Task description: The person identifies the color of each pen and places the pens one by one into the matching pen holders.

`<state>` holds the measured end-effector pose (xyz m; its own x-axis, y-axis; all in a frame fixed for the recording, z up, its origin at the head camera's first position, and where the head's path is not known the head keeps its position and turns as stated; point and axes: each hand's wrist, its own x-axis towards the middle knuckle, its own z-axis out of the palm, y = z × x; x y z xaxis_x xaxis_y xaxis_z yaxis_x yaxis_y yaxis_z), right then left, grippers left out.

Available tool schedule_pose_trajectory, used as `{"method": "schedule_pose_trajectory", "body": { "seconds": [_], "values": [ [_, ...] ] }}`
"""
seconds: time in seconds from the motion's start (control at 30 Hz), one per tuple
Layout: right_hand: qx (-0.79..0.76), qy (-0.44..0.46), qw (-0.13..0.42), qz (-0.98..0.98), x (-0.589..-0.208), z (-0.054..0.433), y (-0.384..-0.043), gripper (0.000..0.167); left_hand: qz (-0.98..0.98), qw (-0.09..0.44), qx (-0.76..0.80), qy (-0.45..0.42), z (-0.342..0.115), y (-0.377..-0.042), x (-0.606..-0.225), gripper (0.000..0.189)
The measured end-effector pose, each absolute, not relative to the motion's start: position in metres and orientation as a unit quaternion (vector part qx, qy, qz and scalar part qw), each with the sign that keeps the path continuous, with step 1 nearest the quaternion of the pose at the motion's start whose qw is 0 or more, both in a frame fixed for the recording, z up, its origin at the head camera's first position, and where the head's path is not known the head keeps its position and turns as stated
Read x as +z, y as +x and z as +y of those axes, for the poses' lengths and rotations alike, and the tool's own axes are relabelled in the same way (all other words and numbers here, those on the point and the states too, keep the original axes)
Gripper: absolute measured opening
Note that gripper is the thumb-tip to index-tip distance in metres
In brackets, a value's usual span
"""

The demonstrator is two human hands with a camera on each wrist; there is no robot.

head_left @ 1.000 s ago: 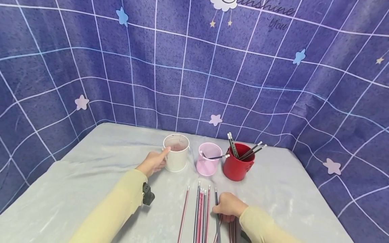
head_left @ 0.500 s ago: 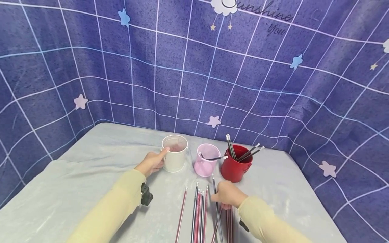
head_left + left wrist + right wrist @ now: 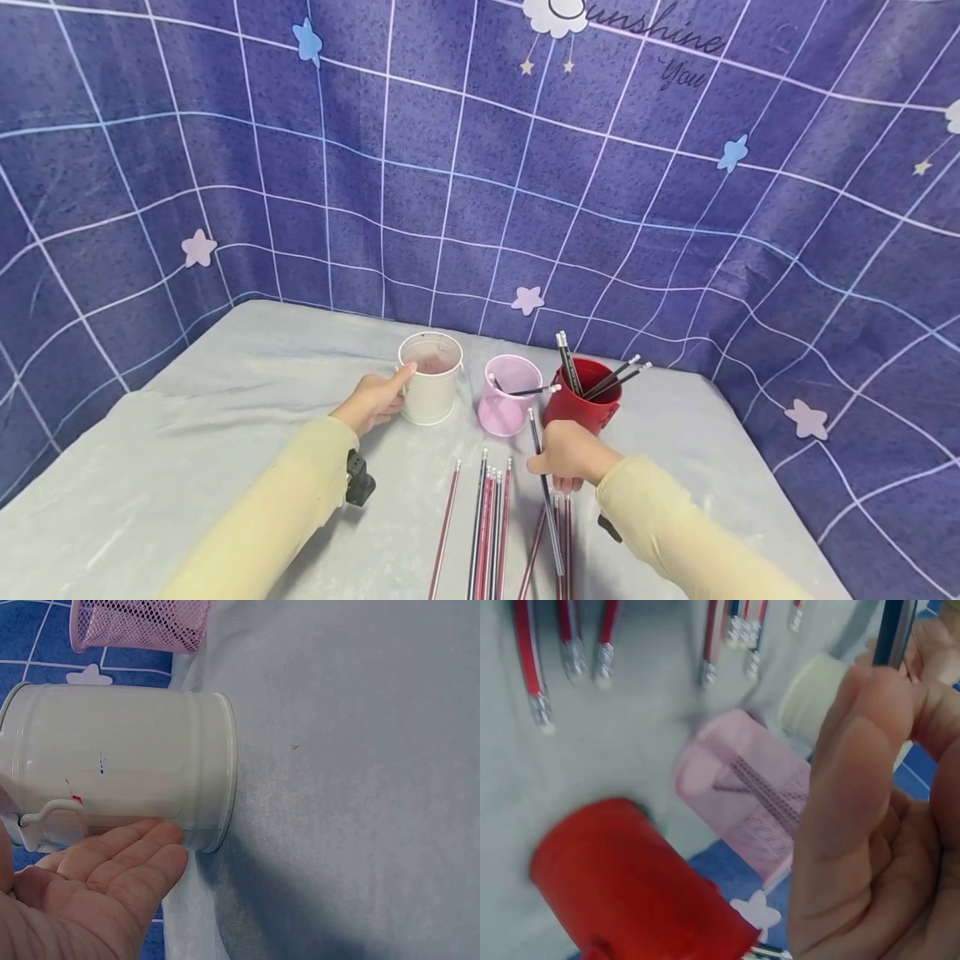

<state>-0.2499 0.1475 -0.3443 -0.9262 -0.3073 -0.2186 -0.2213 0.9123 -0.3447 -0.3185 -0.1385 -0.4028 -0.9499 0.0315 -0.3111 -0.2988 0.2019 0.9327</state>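
Note:
A white metal bucket stands at the back of the table. My left hand holds it at its left side, thumb at the rim and fingers along the outer wall; in the left wrist view those fingers lie beside its handle loop. My right hand pinches a dark pencil between thumb and fingers, raised above the table with its eraser end pointing away. Under it lie several reddish pencils. A pink mesh cup and a red bucket stand just beyond this hand.
Two dark pencils lean in the pink cup. Several black pencils stick out of the red bucket. Left of the right hand lies a row of red and dark pencils, with a single red pencil apart. A purple curtain hangs behind.
My right hand has lifted the dark pencil and moved it forward, toward the pink cup and the red bucket. The left hand has stayed at the white bucket.

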Motion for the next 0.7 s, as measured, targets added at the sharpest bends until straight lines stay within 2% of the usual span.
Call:
{"method": "schedule_pose_trajectory", "body": {
  "seconds": [0.27, 0.47, 0.7],
  "values": [
    [-0.136, -0.128, 0.16, 0.969, -0.322, 0.146, -0.251, 0.031, 0.763, 0.136, 0.626, -0.087, -0.138, -0.318, -0.4, 0.081],
    [-0.117, -0.135, 0.159, 0.971, -0.307, 0.145, -0.25, 0.028, 0.764, 0.133, 0.626, -0.083, -0.137, -0.317, -0.4, 0.083],
    [-0.166, -0.114, 0.18, 0.963, -0.286, 0.149, -0.259, 0.022, 0.764, 0.131, 0.627, -0.08, -0.137, -0.316, -0.4, 0.083]
  ]
}}
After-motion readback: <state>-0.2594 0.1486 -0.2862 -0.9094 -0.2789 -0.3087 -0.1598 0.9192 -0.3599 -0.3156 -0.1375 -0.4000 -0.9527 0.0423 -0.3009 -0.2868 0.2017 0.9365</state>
